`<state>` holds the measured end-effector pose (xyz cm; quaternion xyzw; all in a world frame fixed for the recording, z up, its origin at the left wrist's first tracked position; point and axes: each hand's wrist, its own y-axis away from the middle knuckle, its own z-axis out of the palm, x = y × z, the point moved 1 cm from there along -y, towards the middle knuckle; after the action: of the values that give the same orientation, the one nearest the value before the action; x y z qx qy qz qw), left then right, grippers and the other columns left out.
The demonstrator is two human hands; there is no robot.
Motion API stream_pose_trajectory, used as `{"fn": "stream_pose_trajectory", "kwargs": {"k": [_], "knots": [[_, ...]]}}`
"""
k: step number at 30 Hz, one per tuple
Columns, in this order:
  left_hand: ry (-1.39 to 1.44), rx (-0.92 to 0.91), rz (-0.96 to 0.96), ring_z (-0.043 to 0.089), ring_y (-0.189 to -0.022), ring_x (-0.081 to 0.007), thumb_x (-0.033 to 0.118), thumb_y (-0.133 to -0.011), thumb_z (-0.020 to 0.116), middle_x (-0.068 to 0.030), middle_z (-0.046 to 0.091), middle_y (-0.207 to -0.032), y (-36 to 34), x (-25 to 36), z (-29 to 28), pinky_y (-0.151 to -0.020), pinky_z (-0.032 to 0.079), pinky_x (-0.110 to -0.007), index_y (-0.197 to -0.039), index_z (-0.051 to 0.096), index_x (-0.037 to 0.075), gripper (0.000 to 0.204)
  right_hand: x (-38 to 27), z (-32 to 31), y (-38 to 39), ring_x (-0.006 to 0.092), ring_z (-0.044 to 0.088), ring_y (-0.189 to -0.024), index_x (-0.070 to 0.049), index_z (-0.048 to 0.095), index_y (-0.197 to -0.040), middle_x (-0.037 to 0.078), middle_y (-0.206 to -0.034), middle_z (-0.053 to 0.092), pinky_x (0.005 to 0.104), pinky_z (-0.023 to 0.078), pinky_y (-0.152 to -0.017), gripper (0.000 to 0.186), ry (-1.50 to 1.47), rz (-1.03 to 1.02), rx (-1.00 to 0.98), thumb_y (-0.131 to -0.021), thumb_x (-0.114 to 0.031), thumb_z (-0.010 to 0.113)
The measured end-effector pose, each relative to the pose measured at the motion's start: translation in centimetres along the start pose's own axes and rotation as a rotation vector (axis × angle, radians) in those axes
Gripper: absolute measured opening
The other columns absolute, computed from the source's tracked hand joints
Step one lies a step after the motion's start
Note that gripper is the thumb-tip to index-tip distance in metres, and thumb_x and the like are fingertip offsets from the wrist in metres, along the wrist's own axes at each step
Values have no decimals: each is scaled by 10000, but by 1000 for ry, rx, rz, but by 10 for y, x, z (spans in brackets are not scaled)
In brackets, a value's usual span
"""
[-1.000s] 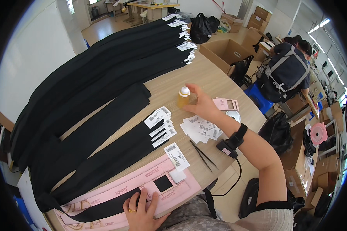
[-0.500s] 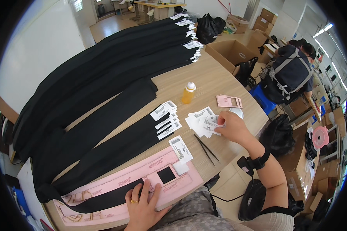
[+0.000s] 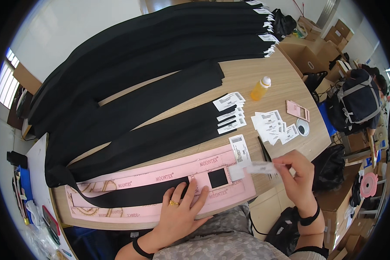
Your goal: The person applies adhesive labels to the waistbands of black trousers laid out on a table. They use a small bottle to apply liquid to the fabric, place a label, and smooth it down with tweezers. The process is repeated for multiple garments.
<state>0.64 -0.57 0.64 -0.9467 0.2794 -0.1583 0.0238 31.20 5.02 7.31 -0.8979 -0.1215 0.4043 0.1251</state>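
Note:
My left hand [image 3: 182, 216] lies with fingers spread on a black fabric strip [image 3: 143, 193] over a pink printed template board [image 3: 242, 190], which has a dark square in its window. My right hand [image 3: 297, 182] pinches a white label [image 3: 262, 167] in the air, right of the board. Another printed label [image 3: 240, 149] and a small blank white piece [image 3: 237, 173] rest at the board's right end. Black tweezers [image 3: 264, 149] lie partly behind the held label. Loose labels [image 3: 266, 125] lie farther back, beside a round white-rimmed object [image 3: 303, 127].
Long black strips [image 3: 151, 30] with white tags cover the table [image 3: 292, 71]'s back and left. A yellow bottle [image 3: 260, 90] and pink cards [image 3: 297, 111] lie at the right. Beyond are cardboard boxes [image 3: 310, 58], black bags and a person with a grey-strapped dark backpack [image 3: 355, 99].
My right hand left the yellow bottle, went to the loose labels and moved toward me with a label. The bottle stands released. The view has turned left; my left hand stays on the strip.

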Motion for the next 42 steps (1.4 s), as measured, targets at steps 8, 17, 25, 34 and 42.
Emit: {"fn": "stream_pose_trajectory", "kwargs": {"k": [8,17,25,34,42], "knots": [[-9,-55,129,506,-1353,-374,491,-788,848,-213,522,-1501,-12,-2,-1,-1053,453,-556,-1371,622,-20,807,15,60,2,28,546,-556,7,713,-1047,5,-744,664,197,406,-454,75,-679,731,-322,-997,-48,713],[29,9,104,532,-1319,-362,555,-778,843,-217,556,-1463,-13,0,3,-1012,474,-542,-1331,648,-27,826,22,76,-2,37,564,-542,10,711,-1042,7,-701,654,209,440,-454,81,-626,730,-352,-1006,-62,709],[16,16,110,529,-1307,-351,554,-789,834,-198,565,-1440,-13,-1,5,-994,474,-530,-1340,651,-13,811,22,76,-1,51,592,-555,22,684,-1032,32,-776,681,211,453,-453,57,-576,734,-358,-994,-15,707],[-46,-14,99,507,-1287,-323,631,-798,784,-159,551,-1418,-16,1,3,-1000,454,-511,-1429,619,33,885,16,77,-2,33,571,-541,12,710,-1038,3,-683,656,202,441,-460,79,-586,745,-338,-996,-54,712],[-67,-19,48,509,-1200,-306,721,-776,745,-145,544,-1378,-24,7,4,-953,443,-499,-1431,620,41,954,17,79,0,29,568,-524,19,711,-1050,6,-674,660,204,423,-441,86,-598,727,-318,-993,-45,711]]}}
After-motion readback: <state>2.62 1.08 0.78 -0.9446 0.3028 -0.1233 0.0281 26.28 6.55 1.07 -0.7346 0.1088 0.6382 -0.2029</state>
